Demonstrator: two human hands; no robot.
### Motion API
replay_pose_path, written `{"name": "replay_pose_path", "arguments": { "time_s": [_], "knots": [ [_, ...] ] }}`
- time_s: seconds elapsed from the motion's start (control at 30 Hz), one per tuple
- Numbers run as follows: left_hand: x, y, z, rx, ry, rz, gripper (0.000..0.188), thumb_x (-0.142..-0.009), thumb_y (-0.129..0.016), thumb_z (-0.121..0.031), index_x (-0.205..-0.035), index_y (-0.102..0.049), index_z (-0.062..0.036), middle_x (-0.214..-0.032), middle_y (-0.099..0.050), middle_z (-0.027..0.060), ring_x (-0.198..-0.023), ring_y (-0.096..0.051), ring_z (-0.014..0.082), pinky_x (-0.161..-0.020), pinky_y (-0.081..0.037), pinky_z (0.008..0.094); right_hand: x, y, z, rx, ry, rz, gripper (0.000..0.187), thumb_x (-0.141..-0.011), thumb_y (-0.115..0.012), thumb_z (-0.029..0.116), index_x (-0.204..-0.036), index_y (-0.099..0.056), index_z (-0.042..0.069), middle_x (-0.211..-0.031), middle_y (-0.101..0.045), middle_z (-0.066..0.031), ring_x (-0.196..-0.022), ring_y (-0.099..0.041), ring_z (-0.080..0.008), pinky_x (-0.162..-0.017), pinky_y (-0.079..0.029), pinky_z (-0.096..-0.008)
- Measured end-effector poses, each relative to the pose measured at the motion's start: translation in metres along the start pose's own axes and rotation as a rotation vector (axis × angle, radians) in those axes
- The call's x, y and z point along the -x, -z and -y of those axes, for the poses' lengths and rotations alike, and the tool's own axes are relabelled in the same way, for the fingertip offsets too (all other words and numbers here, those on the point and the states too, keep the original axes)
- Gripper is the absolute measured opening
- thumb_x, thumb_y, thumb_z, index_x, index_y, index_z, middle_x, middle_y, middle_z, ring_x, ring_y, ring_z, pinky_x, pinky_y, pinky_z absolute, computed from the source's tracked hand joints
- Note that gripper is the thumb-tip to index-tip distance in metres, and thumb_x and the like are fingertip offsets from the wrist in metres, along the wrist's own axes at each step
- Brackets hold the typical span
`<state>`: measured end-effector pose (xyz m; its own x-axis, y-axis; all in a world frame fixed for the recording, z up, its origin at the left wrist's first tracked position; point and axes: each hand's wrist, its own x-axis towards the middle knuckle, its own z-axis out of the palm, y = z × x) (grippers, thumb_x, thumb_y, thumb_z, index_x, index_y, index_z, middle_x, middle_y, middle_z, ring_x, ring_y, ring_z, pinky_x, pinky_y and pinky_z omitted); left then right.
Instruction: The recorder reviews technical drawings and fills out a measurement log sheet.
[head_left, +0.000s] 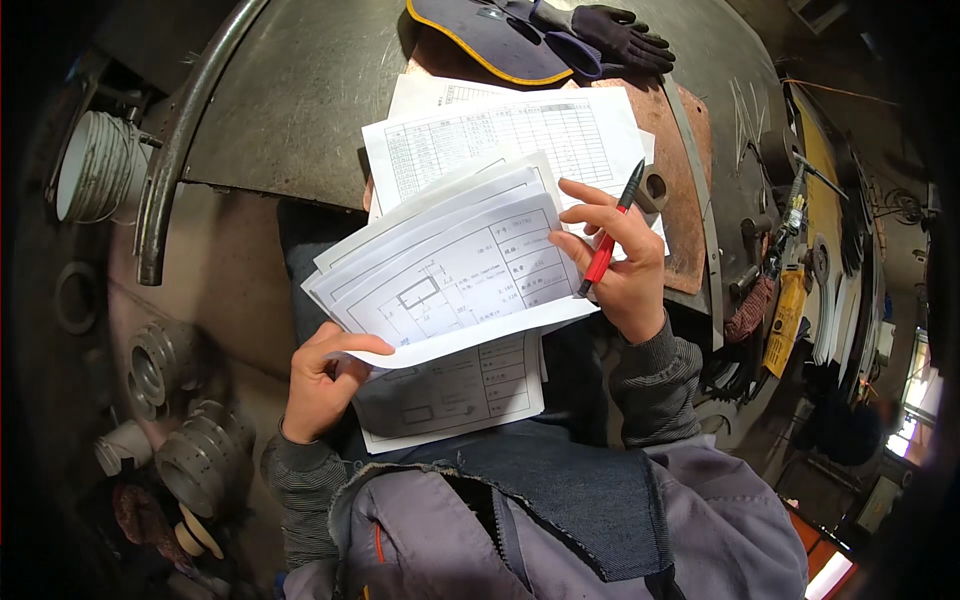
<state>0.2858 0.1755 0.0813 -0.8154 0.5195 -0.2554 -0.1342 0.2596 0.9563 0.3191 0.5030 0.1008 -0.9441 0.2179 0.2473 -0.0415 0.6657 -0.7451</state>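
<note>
A stack of printed drawing sheets (480, 265) is fanned out in front of me, over my lap and the table's near edge. My left hand (325, 385) is closed on the lower left of the stack, thumb and forefinger pinching the paper. Several sheets (455, 395) hang below, partly covered by the curled upper ones. Between the fingers of my right hand (632, 285) sits a red and black pen (603, 255), tilted with its black end up. That hand's fingertips are by the sheets' right edge; whether they touch the paper I cannot tell.
Behind the stack, a printed table sheet (520, 135) lies on a copper-coloured plate (690, 180) on the metal table (290, 110). A dark work glove (625, 40) rests beyond. Tools line the right side; metal rings (205, 465) and a cable spool (100, 165) stand left.
</note>
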Motion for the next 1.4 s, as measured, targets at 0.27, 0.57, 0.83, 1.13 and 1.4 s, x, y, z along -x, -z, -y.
{"name": "replay_pose_path", "arguments": {
  "time_s": [0.27, 0.57, 0.83, 1.13, 1.4],
  "knots": [
    [-0.002, -0.001, -0.004, 0.004, -0.034, 0.026, 0.036, -0.071, -0.054, 0.016, -0.094, -0.072, -0.0045, -0.097, -0.055, 0.0038, -0.09, -0.057, 0.0134, -0.077, -0.043, 0.0228, 0.0, -0.003, -0.008, -0.085, 0.031, -0.008, 0.017, -0.078, -0.073, 0.005, -0.094, -0.069, 0.007, -0.111, -0.069, -0.0083, -0.08, -0.058, -0.0186, -0.068, -0.046, -0.0285],
    [-0.004, -0.001, -0.006, 0.011, -0.056, 0.026, 0.037, -0.071, -0.053, 0.017, -0.094, -0.072, -0.0045, -0.106, -0.056, 0.0074, -0.099, -0.058, 0.0176, -0.083, -0.044, 0.025, 0.0, -0.001, -0.003, -0.156, -0.035, 0.049, 0.017, -0.08, -0.071, 0.006, -0.096, -0.07, 0.009, -0.119, -0.065, -0.0107, -0.077, -0.058, -0.0179, -0.07, -0.047, -0.0281],
    [-0.003, -0.002, -0.007, 0.044, -0.032, 0.022, 0.034, -0.075, -0.053, 0.016, -0.096, -0.071, -0.0041, -0.107, -0.053, 0.0061, -0.096, -0.057, 0.015, -0.079, -0.045, 0.0228, -0.002, 0.002, 0.005, 0.066, 0.183, 0.035, 0.029, -0.063, -0.083, 0.014, -0.088, -0.07, 0.012, -0.126, -0.062, -0.0108, -0.077, -0.052, -0.0169, -0.072, -0.045, -0.0294],
    [0.001, -0.006, 0.003, 0.166, 0.007, -0.059, 0.016, -0.084, -0.063, 0.003, -0.1, -0.065, 0.0007, -0.098, -0.049, 0.0023, -0.087, -0.054, 0.0099, -0.071, -0.043, 0.0209, 0.009, 0.013, 0.007, -0.087, 0.342, 0.135, 0.023, -0.068, -0.077, 0.004, -0.087, -0.065, 0.008, -0.088, -0.07, -0.0045, -0.072, -0.059, -0.0194, -0.063, -0.046, -0.0303],
    [0.001, -0.006, -0.002, 0.11, -0.047, -0.071, 0.019, -0.077, -0.062, 0.012, -0.091, -0.065, -0.0011, -0.107, -0.054, 0.0077, -0.096, -0.056, 0.0161, -0.082, -0.044, 0.0256, 0.015, 0.021, 0.012, -0.157, 0.154, 0.235, 0.017, -0.076, -0.076, 0.011, -0.087, -0.064, 0.006, -0.073, -0.061, -0.0041, -0.062, -0.055, -0.017, -0.057, -0.043, -0.0285]
  ]
}}
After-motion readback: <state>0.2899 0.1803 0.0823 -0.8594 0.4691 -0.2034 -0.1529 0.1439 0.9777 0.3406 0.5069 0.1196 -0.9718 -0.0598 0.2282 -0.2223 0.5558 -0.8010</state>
